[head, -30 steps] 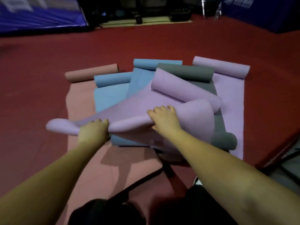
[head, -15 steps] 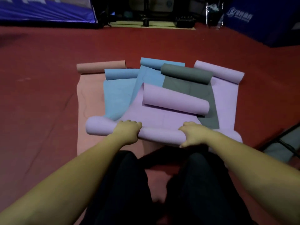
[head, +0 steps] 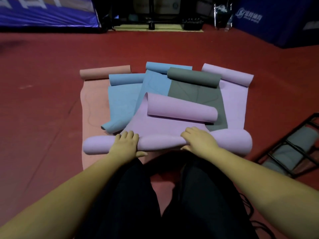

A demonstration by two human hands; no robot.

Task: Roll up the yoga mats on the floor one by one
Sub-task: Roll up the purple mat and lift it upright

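Two hands rest on the near roll of the top lilac mat (head: 172, 121), which lies across the pile at 6 o'clock, just ahead of the knees. Left hand (head: 125, 144), toward 7 o'clock, curls its fingers over the roll with the thumb spread beneath; right hand (head: 198, 139), toward 5 o'clock, grips the roll likewise. Farther out, toward 12 o'clock, lie two blue mats (head: 120, 99), a grey mat (head: 193, 78), a second lilac mat (head: 233, 94) and, lowest, a salmon mat (head: 91, 109), each curled at its far end, on the red floor (head: 43, 100). At 4 o'clock stands a black rack (head: 293, 149).
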